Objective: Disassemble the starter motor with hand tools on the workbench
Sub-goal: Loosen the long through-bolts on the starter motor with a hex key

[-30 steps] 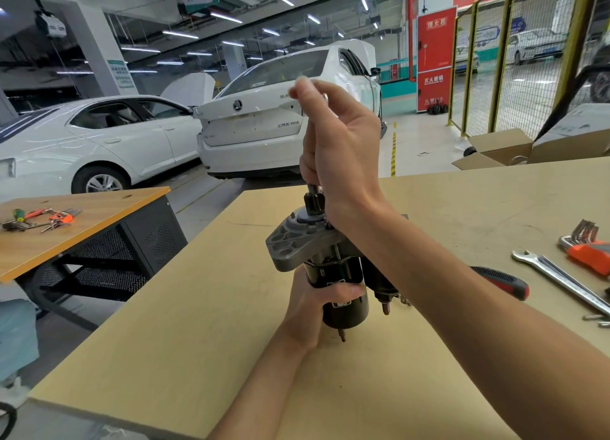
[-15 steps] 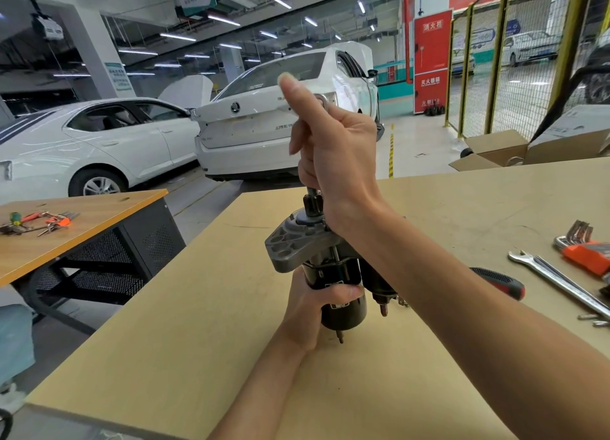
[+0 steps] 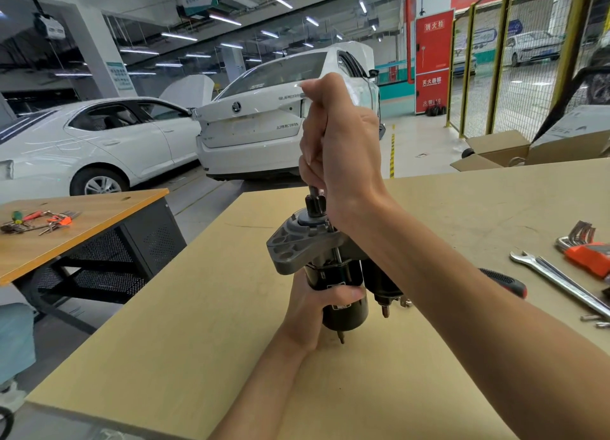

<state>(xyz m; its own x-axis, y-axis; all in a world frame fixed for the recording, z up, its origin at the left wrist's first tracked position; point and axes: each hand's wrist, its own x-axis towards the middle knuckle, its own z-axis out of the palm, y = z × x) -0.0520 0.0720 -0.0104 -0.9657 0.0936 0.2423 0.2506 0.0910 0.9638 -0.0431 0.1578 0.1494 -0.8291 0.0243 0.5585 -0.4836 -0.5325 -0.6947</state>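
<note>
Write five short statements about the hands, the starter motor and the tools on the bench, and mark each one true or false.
1. The left hand grips the black body of the starter motor. True.
2. The motor lies flat on its side. False: it stands upright on the workbench.
3. The right hand is curled round a thin tool above the motor. True.
4. A wrench lies on the bench, right of the motor. True.
5. The orange hex key set is in the left hand. False: it lies on the bench.

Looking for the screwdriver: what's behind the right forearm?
A black-and-red tool handle pokes out from behind the right forearm on the workbench. Its shaft and tip are covered, so the tool type is unclear.
</note>
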